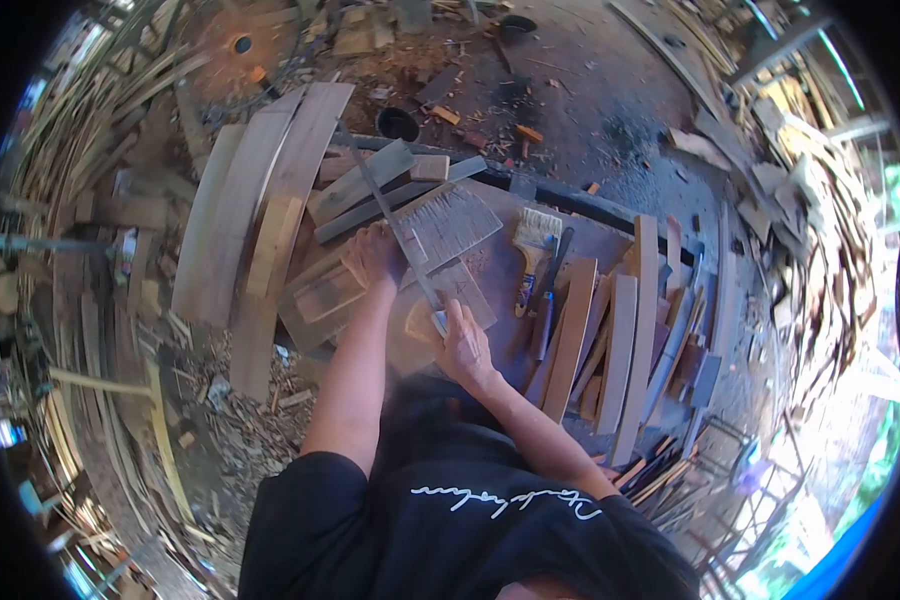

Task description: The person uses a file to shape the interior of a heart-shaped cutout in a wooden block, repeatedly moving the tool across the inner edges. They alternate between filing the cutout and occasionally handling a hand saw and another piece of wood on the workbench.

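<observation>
My right hand [465, 347] is closed around the near end of a handsaw [388, 212] with a long, narrow blade. The blade runs up and to the left across a wooden board [450, 225] that has many thin parallel slits in its face. Just left of the blade, my left hand [373, 255] is bent down over the wood and grips the board's left part; its fingertips are partly hidden. Under the board lie other flat wood pieces [320, 300] on the low work surface.
Long curved planks [260, 200] lean at the left. A wide paintbrush [535, 255] lies right of the board, beside several upright wood strips [620, 345]. Behind the bench sits a black bowl [398, 124]. Shavings [260, 375] and offcuts cover the floor.
</observation>
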The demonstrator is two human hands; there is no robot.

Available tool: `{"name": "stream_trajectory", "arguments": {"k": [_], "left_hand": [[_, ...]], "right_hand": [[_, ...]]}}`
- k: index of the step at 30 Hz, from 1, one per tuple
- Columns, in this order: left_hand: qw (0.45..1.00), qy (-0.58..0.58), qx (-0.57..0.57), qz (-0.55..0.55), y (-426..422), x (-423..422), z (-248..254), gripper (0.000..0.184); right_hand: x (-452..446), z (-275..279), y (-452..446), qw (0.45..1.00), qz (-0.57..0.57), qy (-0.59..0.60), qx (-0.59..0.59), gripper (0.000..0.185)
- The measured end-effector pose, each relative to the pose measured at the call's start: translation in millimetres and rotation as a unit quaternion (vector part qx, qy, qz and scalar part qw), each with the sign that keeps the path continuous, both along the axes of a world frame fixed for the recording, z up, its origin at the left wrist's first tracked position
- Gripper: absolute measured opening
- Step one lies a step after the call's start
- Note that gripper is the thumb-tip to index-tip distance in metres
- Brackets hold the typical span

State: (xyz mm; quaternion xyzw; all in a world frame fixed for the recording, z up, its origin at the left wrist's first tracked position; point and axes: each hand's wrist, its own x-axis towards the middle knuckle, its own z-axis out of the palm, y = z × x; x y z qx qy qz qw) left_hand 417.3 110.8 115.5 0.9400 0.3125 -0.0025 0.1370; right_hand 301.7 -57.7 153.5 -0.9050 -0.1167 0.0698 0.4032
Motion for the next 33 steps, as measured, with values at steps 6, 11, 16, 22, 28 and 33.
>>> {"name": "stream_trajectory", "arguments": {"k": [6, 11, 16, 22, 28, 33], "left_hand": [[1.000, 0.000, 0.022, 0.020, 3.6, 4.6, -19.4, 0.038], [0.999, -0.004, 0.030, 0.009, -2.2, 0.5, -5.9, 0.037], [0.999, -0.028, 0.032, 0.004, -1.2, 0.4, -7.6, 0.036], [0.999, -0.036, 0.015, 0.016, -0.5, 2.8, -12.0, 0.032], [0.997, -0.074, 0.033, 0.019, 0.6, 5.6, -14.0, 0.031], [0.999, -0.028, 0.032, 0.033, -0.2, 6.2, -6.7, 0.033]], "right_hand": [[-33.1, -4.7, -27.2, 1.000, -0.012, 0.012, 0.004, 0.038], [-51.3, 2.2, -48.4, 0.999, -0.007, 0.034, 0.004, 0.035], [-10.2, 0.5, -13.3, 1.000, -0.010, 0.017, -0.003, 0.035], [-49.9, 6.1, -45.5, 0.998, -0.018, 0.061, 0.024, 0.033], [-5.6, 4.3, -10.1, 0.998, -0.030, 0.050, 0.021, 0.026], [-38.7, 9.0, -42.9, 0.998, -0.026, 0.055, 0.024, 0.028]]}}
